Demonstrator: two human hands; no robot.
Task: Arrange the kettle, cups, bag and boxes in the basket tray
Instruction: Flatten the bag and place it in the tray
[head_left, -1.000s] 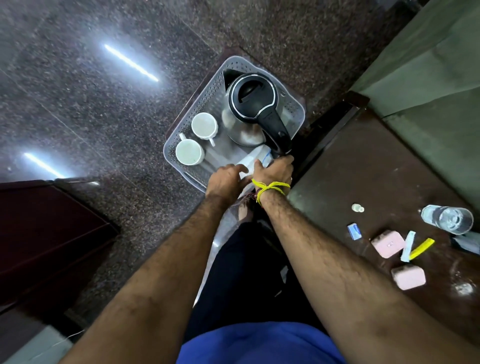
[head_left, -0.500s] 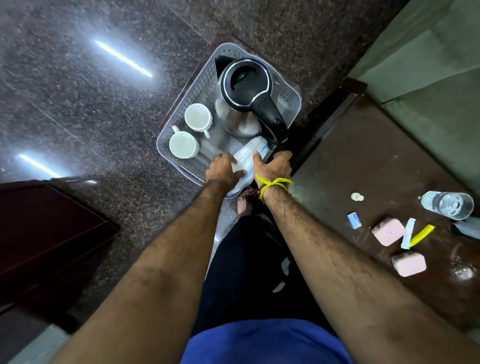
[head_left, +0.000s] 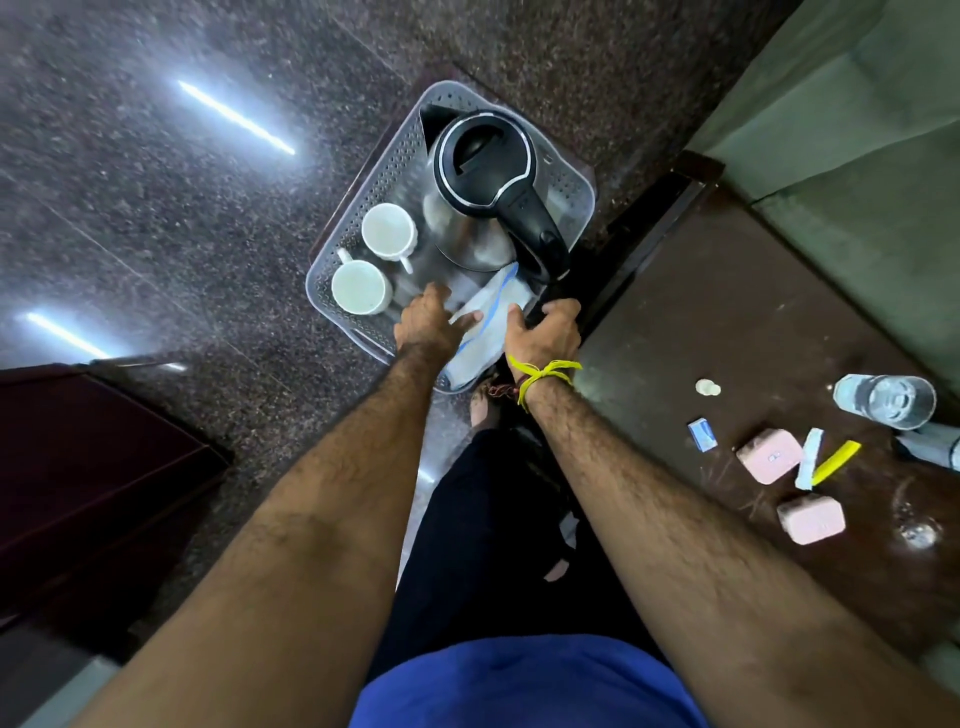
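A grey perforated basket tray (head_left: 363, 208) sits on the speckled floor. In it stand a steel kettle (head_left: 483, 161) with a black lid and handle, and two white cups (head_left: 388, 231) (head_left: 359, 287) to its left. A white bag (head_left: 493, 312) with a blue line lies in the tray's near corner, partly over the rim. My left hand (head_left: 423, 327) lies on the bag's left side with fingers curled onto it. My right hand (head_left: 548, 335) grips its right edge, thumb on top, beside the kettle handle. Two pink boxes (head_left: 769, 455) (head_left: 810, 512) lie on the brown table at right.
The brown table (head_left: 727, 312) also carries a glass of water (head_left: 883, 401), a small blue box (head_left: 702, 435), yellow and white sachets (head_left: 836, 462) and a small white cap (head_left: 706, 387). A dark wooden cabinet (head_left: 78, 467) stands at left. My legs are below the tray.
My hands have drawn apart over the bag, so more of it shows between them. The kettle and cups keep their places in the tray.
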